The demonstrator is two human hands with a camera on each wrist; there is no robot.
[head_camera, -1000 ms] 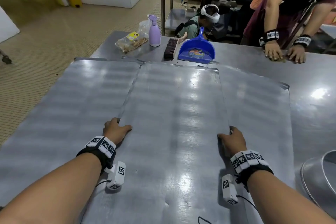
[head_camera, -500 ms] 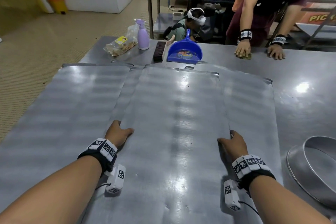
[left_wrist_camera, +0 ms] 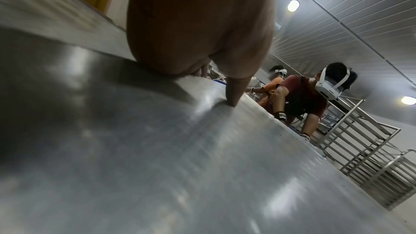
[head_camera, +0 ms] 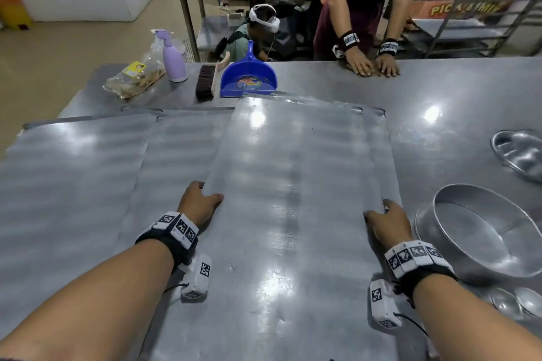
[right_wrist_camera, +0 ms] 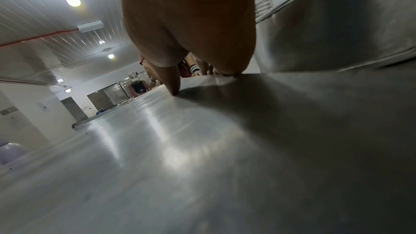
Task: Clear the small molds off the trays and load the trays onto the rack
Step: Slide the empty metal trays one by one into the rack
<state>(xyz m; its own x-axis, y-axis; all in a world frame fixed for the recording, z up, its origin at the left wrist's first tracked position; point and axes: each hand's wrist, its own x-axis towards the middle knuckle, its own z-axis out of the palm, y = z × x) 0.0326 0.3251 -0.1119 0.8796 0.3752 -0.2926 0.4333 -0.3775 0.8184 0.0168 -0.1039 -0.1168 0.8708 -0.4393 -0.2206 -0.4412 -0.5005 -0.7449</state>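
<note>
A bare metal tray (head_camera: pixel 287 214) lies on top of other trays on the steel table. My left hand (head_camera: pixel 199 199) grips its left long edge, thumb on top and fingers curled under. My right hand (head_camera: pixel 387 220) grips its right long edge the same way. In the left wrist view the left thumb (left_wrist_camera: pixel 236 93) presses on the tray top (left_wrist_camera: pixel 202 166). The right wrist view shows the right thumb (right_wrist_camera: pixel 171 83) on the tray top (right_wrist_camera: pixel 202 149). Another tray (head_camera: pixel 73 184) lies to the left, partly under the held one. A steel rack (head_camera: pixel 481 3) stands at the far right.
A round metal pan (head_camera: pixel 487 231) sits right of my right hand, small molds (head_camera: pixel 513 302) near it and a bowl (head_camera: pixel 519 152) beyond. A blue dustpan (head_camera: pixel 249 76), a brush (head_camera: pixel 205 82), a purple spray bottle (head_camera: pixel 173 58) and a bag (head_camera: pixel 135 79) lie at the far edge. A person (head_camera: pixel 369 64) leans on the table.
The held tray has shifted to the right over the trays beneath, and both hands went with it. The head view has turned right, bringing the round pan and the rack into view.
</note>
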